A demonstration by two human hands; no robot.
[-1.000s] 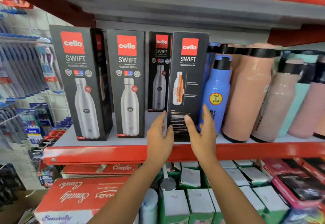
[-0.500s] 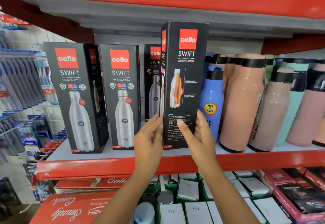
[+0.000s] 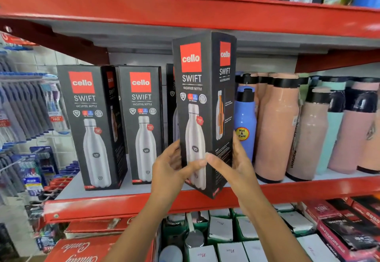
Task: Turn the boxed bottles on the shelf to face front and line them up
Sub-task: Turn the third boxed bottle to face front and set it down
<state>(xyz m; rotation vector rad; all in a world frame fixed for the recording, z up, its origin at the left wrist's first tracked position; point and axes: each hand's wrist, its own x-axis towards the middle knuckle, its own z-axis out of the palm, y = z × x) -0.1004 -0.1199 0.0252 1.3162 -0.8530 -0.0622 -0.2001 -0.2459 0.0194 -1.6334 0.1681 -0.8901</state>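
I hold a tall black boxed bottle (image 3: 202,89) lifted off the red shelf (image 3: 127,205), one corner edge pointing at me so its steel-bottle front and a text side both show. My left hand (image 3: 171,166) grips its lower left, thumb across the front. My right hand (image 3: 236,162) grips its lower right side. Two more boxed bottles stand on the shelf facing front: the left box (image 3: 90,126) and the middle box (image 3: 143,122). A further box (image 3: 171,105) stands farther back, mostly hidden behind the held one.
Loose bottles stand right of the box: a blue bottle (image 3: 244,122), several peach bottles (image 3: 277,126) and a mint one. The upper shelf (image 3: 185,13) hangs close above the box top. Toothbrush packs (image 3: 26,105) hang at left. Boxes (image 3: 226,231) fill the shelf below.
Both hands lifted the box off the shelf and turned it, so the steel-bottle front has swung into view where the text side faced me before.
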